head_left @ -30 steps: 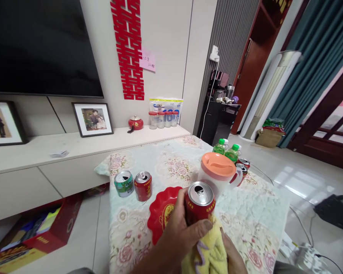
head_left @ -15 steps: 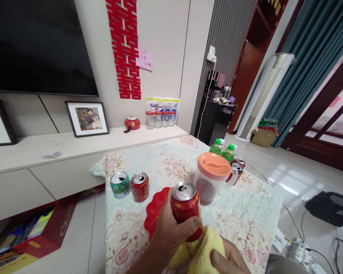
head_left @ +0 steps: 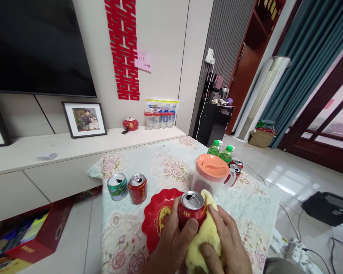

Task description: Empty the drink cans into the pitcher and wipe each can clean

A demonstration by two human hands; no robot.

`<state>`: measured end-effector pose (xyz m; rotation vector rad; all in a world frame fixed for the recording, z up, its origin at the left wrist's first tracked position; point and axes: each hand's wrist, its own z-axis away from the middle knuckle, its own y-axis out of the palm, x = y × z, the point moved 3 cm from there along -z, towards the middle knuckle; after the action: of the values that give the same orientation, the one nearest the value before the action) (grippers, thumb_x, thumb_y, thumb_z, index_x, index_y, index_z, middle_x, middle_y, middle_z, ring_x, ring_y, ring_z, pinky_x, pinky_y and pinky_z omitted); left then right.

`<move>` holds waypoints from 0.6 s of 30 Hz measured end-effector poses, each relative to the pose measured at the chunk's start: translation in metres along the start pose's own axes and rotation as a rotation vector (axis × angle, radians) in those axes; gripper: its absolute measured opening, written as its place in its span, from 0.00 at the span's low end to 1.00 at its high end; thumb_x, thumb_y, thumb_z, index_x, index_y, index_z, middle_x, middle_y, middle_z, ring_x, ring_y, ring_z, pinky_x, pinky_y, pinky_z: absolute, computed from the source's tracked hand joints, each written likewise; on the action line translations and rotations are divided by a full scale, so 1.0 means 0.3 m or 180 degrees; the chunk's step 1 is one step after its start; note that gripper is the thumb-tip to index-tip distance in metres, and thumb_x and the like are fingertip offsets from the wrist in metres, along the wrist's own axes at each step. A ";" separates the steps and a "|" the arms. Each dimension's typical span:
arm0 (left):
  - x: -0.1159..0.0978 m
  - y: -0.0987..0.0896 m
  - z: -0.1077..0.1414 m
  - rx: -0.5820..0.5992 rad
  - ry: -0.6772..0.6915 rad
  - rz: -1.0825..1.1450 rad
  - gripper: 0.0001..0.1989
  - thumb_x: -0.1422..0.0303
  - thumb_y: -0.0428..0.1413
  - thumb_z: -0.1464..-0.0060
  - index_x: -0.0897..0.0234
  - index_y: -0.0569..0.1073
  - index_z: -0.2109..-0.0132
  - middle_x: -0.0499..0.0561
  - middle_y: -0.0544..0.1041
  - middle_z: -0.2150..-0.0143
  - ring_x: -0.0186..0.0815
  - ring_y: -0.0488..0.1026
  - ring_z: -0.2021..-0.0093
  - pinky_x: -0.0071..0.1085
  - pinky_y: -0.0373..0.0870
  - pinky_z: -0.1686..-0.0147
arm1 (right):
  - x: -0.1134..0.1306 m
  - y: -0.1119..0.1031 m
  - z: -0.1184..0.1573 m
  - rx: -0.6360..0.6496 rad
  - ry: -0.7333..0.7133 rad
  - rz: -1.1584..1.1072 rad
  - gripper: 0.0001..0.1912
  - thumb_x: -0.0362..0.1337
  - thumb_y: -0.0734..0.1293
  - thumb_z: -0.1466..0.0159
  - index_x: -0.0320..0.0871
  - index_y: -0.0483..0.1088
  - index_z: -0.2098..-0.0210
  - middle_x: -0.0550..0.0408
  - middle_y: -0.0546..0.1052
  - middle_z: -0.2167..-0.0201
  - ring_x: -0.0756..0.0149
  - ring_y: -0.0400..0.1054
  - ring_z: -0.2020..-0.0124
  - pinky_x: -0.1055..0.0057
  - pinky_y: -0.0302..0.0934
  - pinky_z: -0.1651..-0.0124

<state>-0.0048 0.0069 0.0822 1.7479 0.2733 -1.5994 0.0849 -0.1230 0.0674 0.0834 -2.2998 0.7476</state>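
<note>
An opened red drink can (head_left: 191,208) is upright in my left hand (head_left: 175,239), whose fingers and thumb wrap round its side. My right hand (head_left: 227,238) grips a yellow cloth (head_left: 204,243) and presses it against the can's right side. Behind and left of the can, a red scalloped plate (head_left: 151,213) with a gold design lies on the table. Farther left stand a second opened red can (head_left: 137,189) and a green can (head_left: 117,186). A clear pitcher with an orange lid (head_left: 212,166) stands just behind the held can.
Green-capped bottles (head_left: 225,154) and more red cans (head_left: 236,167) stand right of the pitcher. A floral cloth (head_left: 171,167) covers the table. Behind it, a white cabinet (head_left: 114,142) bears lidded jars (head_left: 156,120), a red pot (head_left: 130,124) and a framed photo (head_left: 84,120).
My right hand has brought the yellow cloth up from below onto the can's right side. The can is slightly lower and farther right, so more of the red plate shows.
</note>
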 end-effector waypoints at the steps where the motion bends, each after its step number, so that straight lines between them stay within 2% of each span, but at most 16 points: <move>1: -0.002 0.005 0.007 0.0002 -0.0017 -0.0011 0.37 0.41 0.63 0.45 0.55 0.73 0.35 0.58 0.79 0.35 0.56 0.71 0.29 0.46 0.73 0.33 | 0.005 0.004 -0.003 -0.0071 0.0005 -0.0054 0.28 0.50 0.65 0.25 0.50 0.70 0.30 0.46 0.72 0.32 0.50 0.70 0.33 0.62 0.72 0.38; 4: -0.007 0.008 0.005 0.0177 0.0275 -0.0012 0.37 0.42 0.64 0.45 0.54 0.72 0.34 0.58 0.79 0.36 0.56 0.73 0.33 0.46 0.75 0.36 | 0.008 0.003 -0.026 -0.0164 0.0198 -0.0508 0.26 0.53 0.66 0.26 0.49 0.75 0.35 0.45 0.76 0.36 0.48 0.72 0.36 0.60 0.69 0.36; 8: 0.006 -0.005 -0.023 0.0364 0.0792 -0.0256 0.36 0.46 0.68 0.47 0.56 0.71 0.37 0.58 0.81 0.42 0.52 0.79 0.43 0.46 0.76 0.41 | 0.003 0.016 -0.066 0.0112 0.0640 -0.1206 0.25 0.58 0.66 0.28 0.49 0.81 0.44 0.46 0.80 0.42 0.50 0.74 0.41 0.61 0.68 0.38; 11: 0.018 -0.010 -0.028 0.0107 0.0907 -0.0243 0.39 0.43 0.71 0.52 0.56 0.71 0.39 0.57 0.80 0.45 0.50 0.79 0.47 0.43 0.77 0.44 | 0.006 0.044 -0.074 0.0140 0.1268 -0.1689 0.30 0.63 0.65 0.30 0.46 0.82 0.47 0.46 0.81 0.44 0.49 0.73 0.42 0.61 0.68 0.38; 15: 0.026 -0.002 -0.020 -0.0217 0.0972 -0.0307 0.47 0.40 0.73 0.60 0.57 0.71 0.38 0.58 0.79 0.43 0.54 0.77 0.42 0.42 0.75 0.41 | 0.016 0.092 -0.048 0.0190 0.1942 -0.2148 0.34 0.67 0.67 0.33 0.45 0.83 0.50 0.46 0.83 0.49 0.47 0.74 0.43 0.60 0.68 0.37; 18: 0.043 0.002 -0.032 -0.0246 0.0750 -0.0102 0.47 0.41 0.73 0.57 0.58 0.69 0.36 0.59 0.79 0.41 0.54 0.77 0.41 0.43 0.75 0.40 | 0.007 0.100 -0.022 0.0009 0.1840 -0.1880 0.32 0.66 0.68 0.33 0.46 0.82 0.48 0.47 0.82 0.46 0.48 0.73 0.40 0.59 0.66 0.34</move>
<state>0.0057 0.0085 0.0698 1.8803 0.4718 -1.3856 0.0793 -0.0942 0.0578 0.4624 -1.5989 0.3934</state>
